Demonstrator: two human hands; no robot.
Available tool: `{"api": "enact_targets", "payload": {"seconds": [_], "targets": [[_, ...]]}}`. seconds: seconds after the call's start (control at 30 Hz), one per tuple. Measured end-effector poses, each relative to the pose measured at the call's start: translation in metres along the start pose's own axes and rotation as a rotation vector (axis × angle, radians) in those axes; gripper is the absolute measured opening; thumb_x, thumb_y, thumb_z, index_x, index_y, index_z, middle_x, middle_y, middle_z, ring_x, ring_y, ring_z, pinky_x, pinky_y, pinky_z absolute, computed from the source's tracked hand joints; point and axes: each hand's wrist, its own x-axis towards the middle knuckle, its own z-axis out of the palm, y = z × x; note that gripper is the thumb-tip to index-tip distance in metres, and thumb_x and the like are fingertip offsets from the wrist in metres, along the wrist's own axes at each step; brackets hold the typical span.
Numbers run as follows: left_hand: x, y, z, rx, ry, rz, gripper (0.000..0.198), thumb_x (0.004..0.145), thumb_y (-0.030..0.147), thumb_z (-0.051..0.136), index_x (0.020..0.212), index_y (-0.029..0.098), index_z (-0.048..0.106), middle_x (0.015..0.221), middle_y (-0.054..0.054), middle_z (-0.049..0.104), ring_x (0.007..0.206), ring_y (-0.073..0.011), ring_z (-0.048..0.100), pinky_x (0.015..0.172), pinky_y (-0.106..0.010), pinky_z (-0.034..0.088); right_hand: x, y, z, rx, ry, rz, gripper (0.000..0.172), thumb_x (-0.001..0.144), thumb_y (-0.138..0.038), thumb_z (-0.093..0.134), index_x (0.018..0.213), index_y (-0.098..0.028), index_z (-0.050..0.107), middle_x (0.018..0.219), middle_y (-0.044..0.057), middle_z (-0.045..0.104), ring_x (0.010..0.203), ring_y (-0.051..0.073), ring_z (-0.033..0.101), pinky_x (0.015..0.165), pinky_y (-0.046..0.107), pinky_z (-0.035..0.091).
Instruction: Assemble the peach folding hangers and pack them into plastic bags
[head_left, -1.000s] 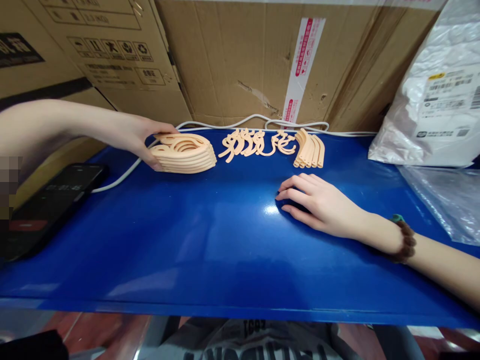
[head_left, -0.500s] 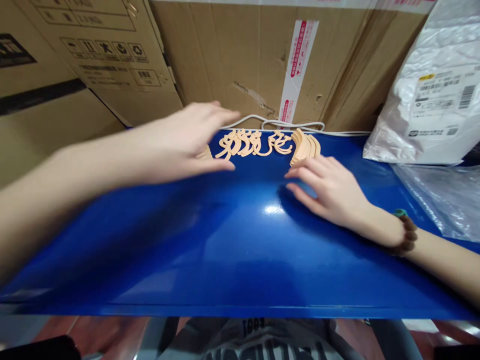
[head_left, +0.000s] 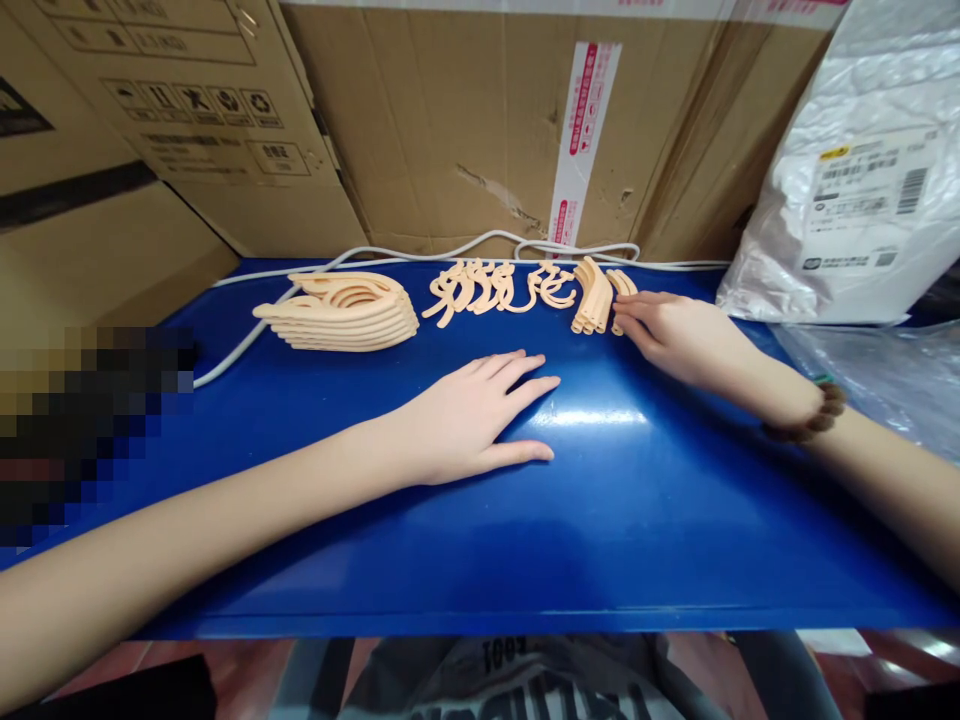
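My left hand (head_left: 480, 415) is over the blue table, palm down with fingers spread, holding nothing. My right hand (head_left: 679, 340) has its thumb and fingertips closed at a small group of curved beige strips (head_left: 622, 285), which look like hanger arms. The fingers partly hide these strips. Just left of them sits a thicker bundle of similar curved strips (head_left: 592, 295). Further left lie several beige S-shaped hooks (head_left: 480, 287) and a few more hooks (head_left: 551, 285). A neat stack of larger looped beige pieces (head_left: 337, 315) rests at the left.
Cardboard boxes (head_left: 450, 120) wall off the back and left of the blue table (head_left: 420, 570). A white cable (head_left: 360, 255) runs behind the beige pieces. On the right stand a white parcel bag (head_left: 825, 230) and a clear plastic sheet (head_left: 862, 370). A pixelated patch covers the left edge.
My left hand has moved down and toward me, away from the looped stack, which now shows fully. My right hand has shifted slightly right and its fingertips have closed at the curved strips.
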Motion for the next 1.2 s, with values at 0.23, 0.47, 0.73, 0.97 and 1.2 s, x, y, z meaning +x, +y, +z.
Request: {"api": "enact_targets", "payload": {"seconds": [0.23,0.47,0.73,0.97,1.2], "targets": [[-0.003,-0.002,0.009,-0.035,0.09,0.022,0.069,0.102,0.062,0.035,0.15,0.013,0.046,0.158,-0.017,0.041,0.147,-0.0342,0.037,0.119,-0.049,0.034,-0.028,-0.054,-0.033,-0.271,-0.07,0.081,0.053,0.101,-0.037,0.037,0.068,-0.014,0.071,0.062,0.019,0.069,0.061,0.032,0.069,0.048,0.035,0.036],[-0.003,-0.002,0.009,-0.118,0.189,0.108,0.051,0.108,0.039,0.032,0.151,0.013,0.041,0.16,-0.011,0.041,0.147,-0.0231,0.04,0.119,-0.04,0.036,-0.077,-0.112,-0.052,0.133,0.194,-0.468,0.04,0.105,-0.027,0.037,0.095,-0.014,0.073,0.082,0.01,0.075,0.066,0.018,0.07,0.055,0.031,0.045],[-0.003,0.002,0.009,-0.064,0.197,0.084,0.054,0.106,0.048,0.037,0.149,0.017,0.044,0.154,-0.013,0.048,0.139,-0.0272,0.05,0.109,-0.041,0.045,-0.044,-0.076,-0.034,0.326,0.238,-0.488,0.028,0.103,-0.024,0.046,0.088,-0.014,0.068,0.078,0.005,0.073,0.062,0.013,0.064,0.058,0.025,0.044],[-0.001,-0.004,0.007,-0.051,0.187,0.163,0.051,0.107,0.047,0.034,0.141,0.014,0.052,0.153,-0.011,0.05,0.145,-0.0283,0.043,0.115,-0.046,0.04,-0.034,-0.056,-0.041,0.395,0.16,-0.579,0.039,0.104,-0.03,0.046,0.069,-0.019,0.059,0.055,-0.003,0.054,0.046,0.009,0.045,0.051,0.025,0.031],[-0.005,-0.006,0.0,0.049,0.341,0.048,0.037,0.103,0.045,0.047,0.1,0.013,0.066,0.116,-0.012,0.073,0.114,-0.0292,0.067,0.102,-0.044,0.047,-0.027,-0.04,-0.042,0.066,0.128,-0.286,0.041,0.101,-0.041,0.047,0.065,-0.021,0.047,0.055,-0.001,0.05,0.049,0.012,0.045,0.052,0.029,0.023]]}}
